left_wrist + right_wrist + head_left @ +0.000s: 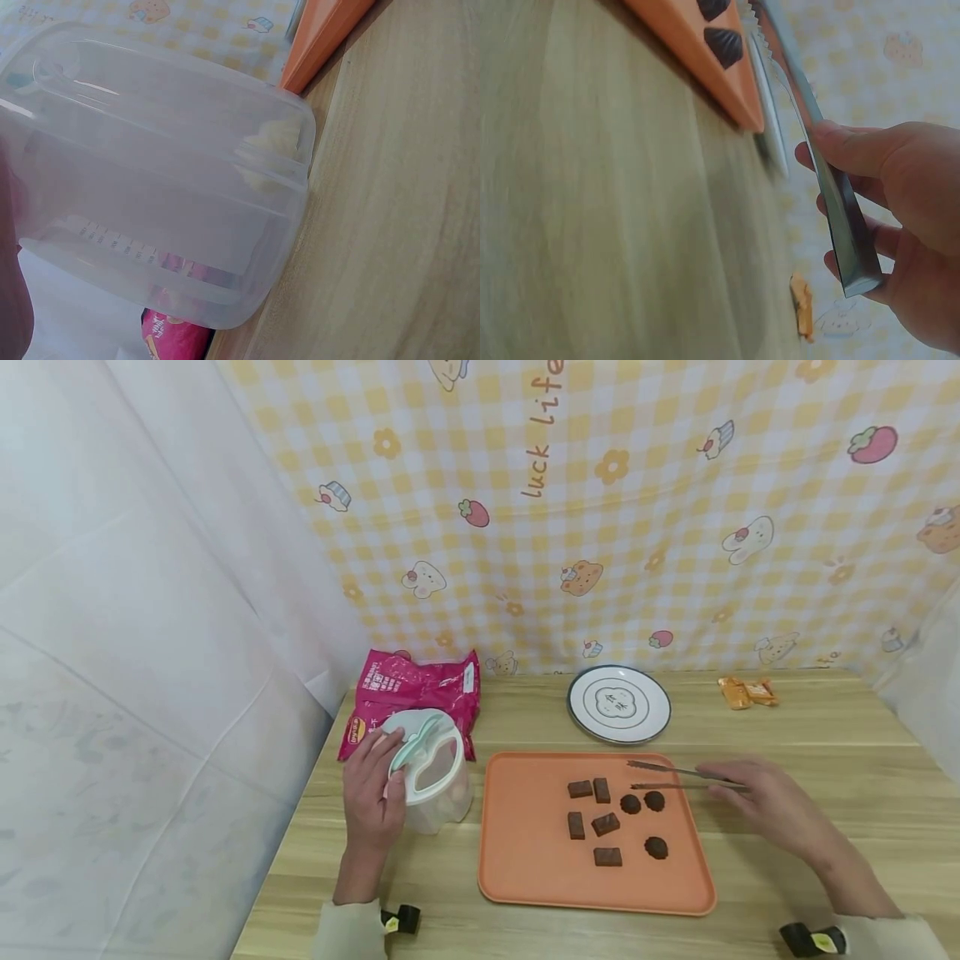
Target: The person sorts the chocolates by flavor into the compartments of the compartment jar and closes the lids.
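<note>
My left hand [372, 789] grips a translucent plastic canister [442, 806] by the rim of its white lid, which carries a mint-green handle [415, 743]. In the left wrist view, a pale yellowish lump [271, 154] shows through the canister's wall near its base. My right hand [772, 802] holds a pair of metal tongs [832, 202] between thumb and fingers. The tongs' serrated tips stand apart over the right part of an orange tray [525, 860]. Near those tips lie several rectangular chocolates [606, 823] and three round, ridged chocolates [656, 847].
Behind the canister lies a magenta snack bag [427, 685] against the patterned cloth. A white plate [652, 714] with a dark rim sits beyond the tray. Small orange wrapped sweets [737, 694] lie at the back right of the wooden table [825, 735].
</note>
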Available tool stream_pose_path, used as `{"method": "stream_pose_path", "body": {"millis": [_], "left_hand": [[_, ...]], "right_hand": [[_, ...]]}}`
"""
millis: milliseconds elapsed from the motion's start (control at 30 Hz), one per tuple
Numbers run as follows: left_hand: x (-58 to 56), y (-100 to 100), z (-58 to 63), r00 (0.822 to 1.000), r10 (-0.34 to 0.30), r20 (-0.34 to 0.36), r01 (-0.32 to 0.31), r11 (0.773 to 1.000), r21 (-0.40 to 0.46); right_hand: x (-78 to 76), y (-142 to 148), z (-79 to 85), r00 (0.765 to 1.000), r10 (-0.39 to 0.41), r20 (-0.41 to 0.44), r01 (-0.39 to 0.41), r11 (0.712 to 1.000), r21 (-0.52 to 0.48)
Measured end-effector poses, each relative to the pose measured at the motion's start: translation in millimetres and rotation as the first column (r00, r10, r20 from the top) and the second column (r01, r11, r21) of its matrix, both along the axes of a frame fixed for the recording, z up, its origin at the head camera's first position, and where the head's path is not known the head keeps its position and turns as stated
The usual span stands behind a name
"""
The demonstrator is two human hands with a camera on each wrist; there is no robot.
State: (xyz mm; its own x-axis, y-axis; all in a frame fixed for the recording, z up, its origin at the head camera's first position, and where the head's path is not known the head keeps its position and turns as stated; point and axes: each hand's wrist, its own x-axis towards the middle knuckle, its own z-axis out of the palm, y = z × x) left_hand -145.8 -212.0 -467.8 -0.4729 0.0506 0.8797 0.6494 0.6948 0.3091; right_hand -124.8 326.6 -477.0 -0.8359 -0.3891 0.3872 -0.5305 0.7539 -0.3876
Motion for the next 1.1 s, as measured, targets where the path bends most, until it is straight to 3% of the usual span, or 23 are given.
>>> {"method": "stream_pose_path", "body": {"millis": [267, 600, 1100], "left_hand": [[0.4, 0.3, -0.5, 1.0, 0.0, -0.003, 0.0, 1.0, 0.004], [0.8, 0.0, 0.4, 1.0, 0.002, 0.006, -0.002, 1.0, 0.002], [1.2, 0.0, -0.2, 1.0, 0.002, 0.018, -0.002, 1.0, 0.002]], "right_hand": [[-3.3, 14.1, -11.4, 0.998, -0.014, 0.062, 0.016, 0.999, -0.044], [-3.7, 16.6, -17.3, 0.99, -0.043, 0.137, 0.045, 0.999, -0.006], [-4.1, 16.5, -18.4, 0.989, -0.036, 0.142, 0.041, 0.999, -0.034]]}}
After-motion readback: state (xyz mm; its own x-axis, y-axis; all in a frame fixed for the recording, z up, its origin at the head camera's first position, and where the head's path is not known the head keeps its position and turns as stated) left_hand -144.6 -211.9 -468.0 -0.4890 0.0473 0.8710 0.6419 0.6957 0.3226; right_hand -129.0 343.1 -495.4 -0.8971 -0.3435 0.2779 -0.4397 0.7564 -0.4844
